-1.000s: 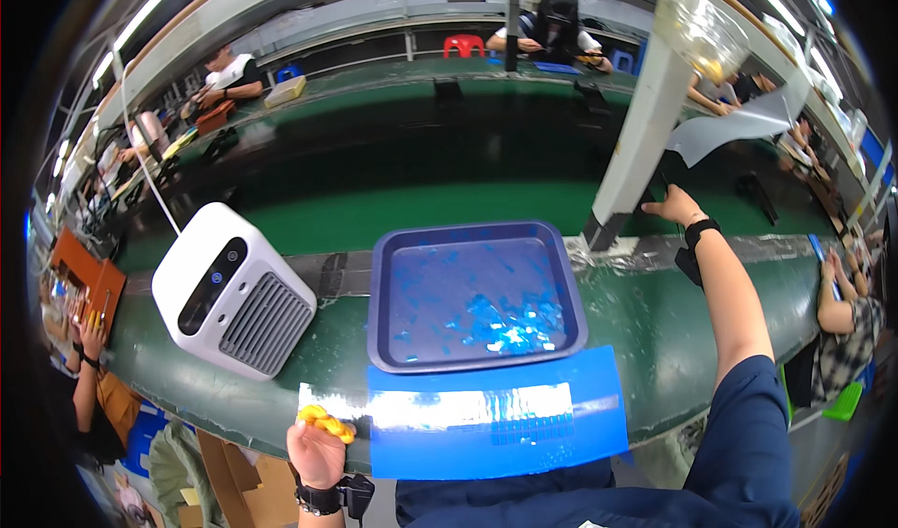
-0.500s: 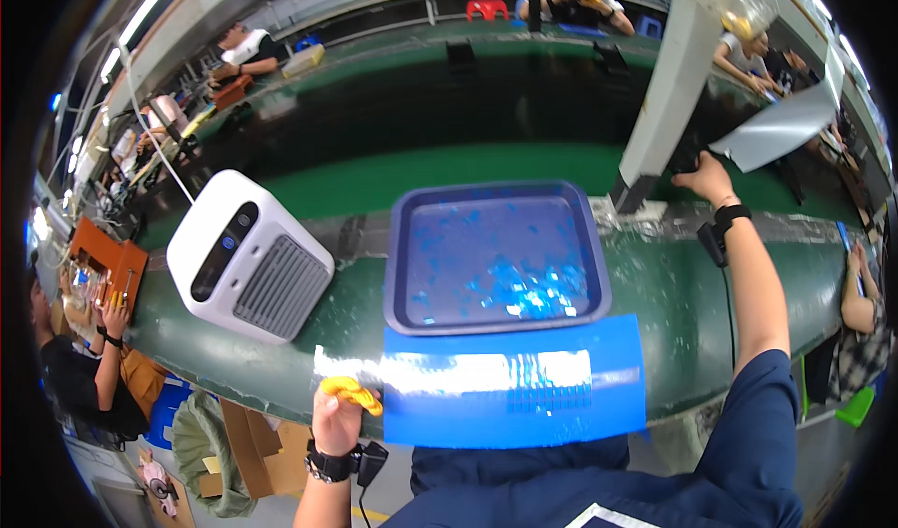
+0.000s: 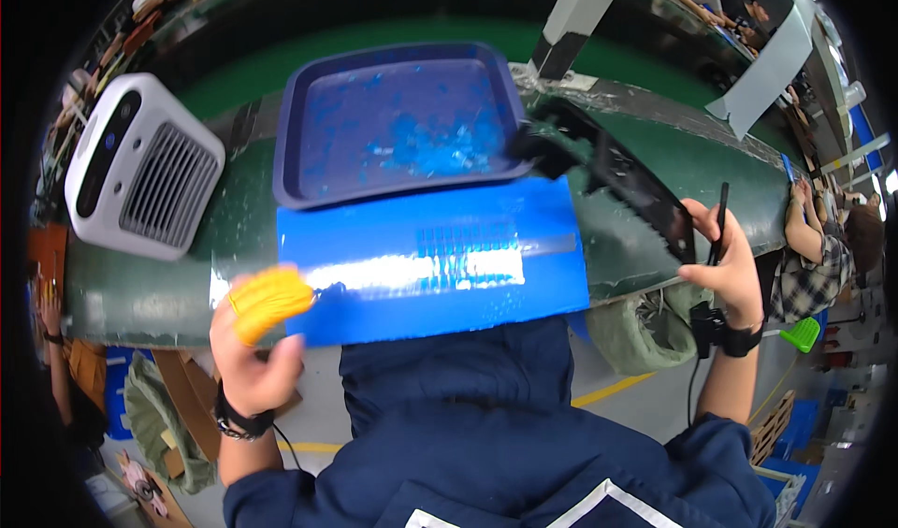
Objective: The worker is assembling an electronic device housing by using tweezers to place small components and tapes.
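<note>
A long black plastic part (image 3: 636, 177), ribbed along its side, slants up and left from my right hand (image 3: 731, 271). That hand pinches its lower end, and the far end hangs beside the right rim of the tray. My left hand (image 3: 253, 364) is at the lower left corner of the blue sheet (image 3: 374, 313), with yellow finger covers (image 3: 269, 303) on its fingers. The thumb stands apart, and I see nothing held there. Rows of small blue pieces lie on the sheet. Behind it, the dark tray (image 3: 287, 144) has many loose blue pieces scattered inside.
A white fan-like appliance (image 3: 140, 168) stands on the green table (image 3: 234, 219) to the left. A grey post (image 3: 575, 14) rises behind the tray. A person in a checked shirt (image 3: 814, 275) sits at the right. Below the table edge is a sack-lined bin (image 3: 645, 341).
My right hand has come back from the dark belt, now holding the black plastic part. My left hand has shifted slightly, its thumb now spread. The whole view has tilted downward.
</note>
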A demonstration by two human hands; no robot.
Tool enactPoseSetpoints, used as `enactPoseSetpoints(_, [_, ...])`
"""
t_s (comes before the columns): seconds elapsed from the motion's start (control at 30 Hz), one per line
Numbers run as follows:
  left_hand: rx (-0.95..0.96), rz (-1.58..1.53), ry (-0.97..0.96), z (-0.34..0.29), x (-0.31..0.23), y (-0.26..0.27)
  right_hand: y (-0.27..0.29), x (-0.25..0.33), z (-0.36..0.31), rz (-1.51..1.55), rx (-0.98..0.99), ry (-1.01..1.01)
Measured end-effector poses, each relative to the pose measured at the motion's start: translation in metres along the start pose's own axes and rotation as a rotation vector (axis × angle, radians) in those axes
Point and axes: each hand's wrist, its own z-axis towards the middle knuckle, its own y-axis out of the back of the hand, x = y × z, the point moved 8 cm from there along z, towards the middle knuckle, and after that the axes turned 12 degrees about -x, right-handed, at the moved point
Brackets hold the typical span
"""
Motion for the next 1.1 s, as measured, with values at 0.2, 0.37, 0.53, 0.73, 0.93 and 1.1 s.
enactPoseSetpoints(0.2, [0.113, 0.392, -0.387, 0.039, -0.084, -0.045, -0.109, 0.081, -0.026, -0.125, 0.095, 0.395])
enactPoseSetpoints(0.37, [0.044, 0.361, -0.364, 0.038, -0.065, -0.027, -0.127, 0.098, -0.027, 0.349, 0.158, 0.532])
enactPoseSetpoints(0.53, [-0.344, -0.374, 0.443, 0.012, 0.01, 0.018, -0.135, 0.095, -0.033, 0.425, 0.067, 0.43])
enactPoseSetpoints(0.73, [-0.264, -0.862, 0.857, -0.009, 0.045, -0.02, -0.215, 0.062, -0.065, 0.951, 0.447, -0.131])
enactPoseSetpoints(0.93, [-0.131, -1.059, 1.007, -0.04, 0.067, -0.066, -0.215, 0.026, -0.056, 0.65, 0.345, -0.259])
enactPoseSetpoints(1.1, [-0.115, -1.042, 0.987, -0.043, 0.068, -0.069, -0.209, 0.019, -0.044, 0.52, 0.325, -0.156])
